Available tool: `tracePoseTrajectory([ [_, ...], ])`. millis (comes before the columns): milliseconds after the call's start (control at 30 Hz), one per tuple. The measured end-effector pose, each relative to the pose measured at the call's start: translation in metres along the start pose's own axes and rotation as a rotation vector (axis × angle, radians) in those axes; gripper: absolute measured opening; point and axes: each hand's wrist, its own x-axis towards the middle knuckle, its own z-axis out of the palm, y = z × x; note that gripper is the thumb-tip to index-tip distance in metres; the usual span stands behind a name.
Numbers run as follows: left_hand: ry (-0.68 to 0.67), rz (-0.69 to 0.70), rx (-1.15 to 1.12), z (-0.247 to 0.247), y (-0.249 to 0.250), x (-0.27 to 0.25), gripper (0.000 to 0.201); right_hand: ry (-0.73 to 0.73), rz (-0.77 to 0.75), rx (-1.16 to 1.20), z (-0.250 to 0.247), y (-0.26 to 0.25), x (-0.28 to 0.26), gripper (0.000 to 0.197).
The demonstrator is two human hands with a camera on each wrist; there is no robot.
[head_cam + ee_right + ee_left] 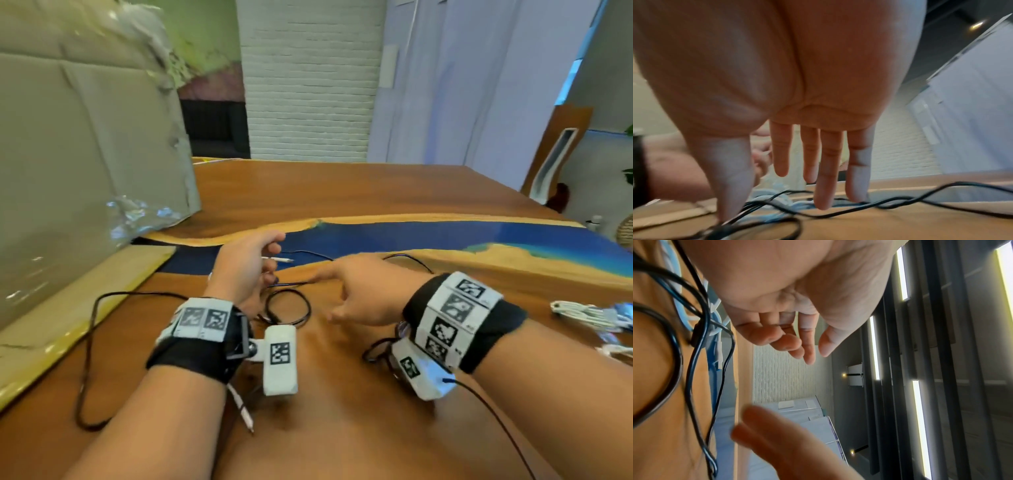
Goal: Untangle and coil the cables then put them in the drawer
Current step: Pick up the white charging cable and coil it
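Observation:
Thin black cables (pixel 287 290) lie looped and crossed on the wooden table (pixel 342 411), tangled with a light blue cable (pixel 766 217) and a white cable whose plug (pixel 279 259) points right. My left hand (pixel 270 253) hovers just above that plug, its fingers (pixel 795 344) loosely curled and holding nothing. My right hand (pixel 323 294) reaches left over the tangle with straight fingers (pixel 823 186). Its fingertips and thumb come down onto the black strands (pixel 830 216). Another black cable (pixel 90 342) trails off to the left under my forearm.
A large beige box (pixel 85 154) wrapped in plastic stands on the table's left. A bundle of white cables (pixel 582 313) lies at the right edge. A blue resin strip (pixel 445 236) crosses the table. A wooden chair (pixel 555 154) stands at the far right.

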Motion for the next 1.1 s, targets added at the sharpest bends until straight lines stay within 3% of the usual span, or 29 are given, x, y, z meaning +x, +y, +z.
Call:
tracePoseTrajectory([
  [133, 0.026, 0.031, 0.006, -0.009, 0.006, 0.000, 0.016, -0.131, -0.136, -0.068, 0.028, -0.039, 0.028, 0.059],
  [233, 0.013, 0.059, 0.055, -0.011, 0.008, 0.000, 0.017, -0.142, -0.189, -0.117, 0.037, -0.049, 0.038, 0.012],
  [333, 0.001, 0.080, 0.108, -0.016, 0.009, 0.004, 0.024, -0.189, -0.092, -0.152, 0.029, -0.040, 0.041, 0.019],
  [433, -0.024, 0.111, 0.244, -0.021, 0.010, 0.007, 0.027, -0.118, 0.036, -0.110, 0.018, -0.014, 0.039, 0.019],
  [500, -0.053, 0.111, 0.285, -0.020, 0.009, 0.006, 0.026, -0.007, 0.110, 0.052, 0.011, 0.007, 0.037, 0.013],
  [667, -0.184, 0.078, 0.327, -0.005, 0.007, -0.005, 0.018, 0.322, 0.086, 0.878, -0.004, 0.035, 0.022, 0.011],
  [767, -0.268, 0.044, 0.319, 0.006, -0.001, -0.009, 0.037, 0.326, -0.069, 1.282, -0.008, 0.032, 0.013, 0.020],
  [833, -0.316, 0.024, 0.322, 0.011, -0.006, -0.011, 0.046, 0.312, -0.130, 1.383, -0.007, 0.028, 0.009, 0.021],
  [933, -0.315, 0.020, 0.245, 0.014, -0.002, -0.016, 0.025, 0.378, -0.091, 1.299, 0.002, 0.027, 0.012, 0.018],
  [1000, -0.236, 0.032, 0.134, 0.011, 0.004, -0.015, 0.020, 0.392, -0.014, 1.176, 0.010, 0.029, 0.015, 0.012],
  [1100, -0.049, 0.079, 0.010, -0.001, 0.012, -0.006, 0.022, 0.252, 0.083, 0.986, 0.020, 0.027, 0.017, 0.018],
])
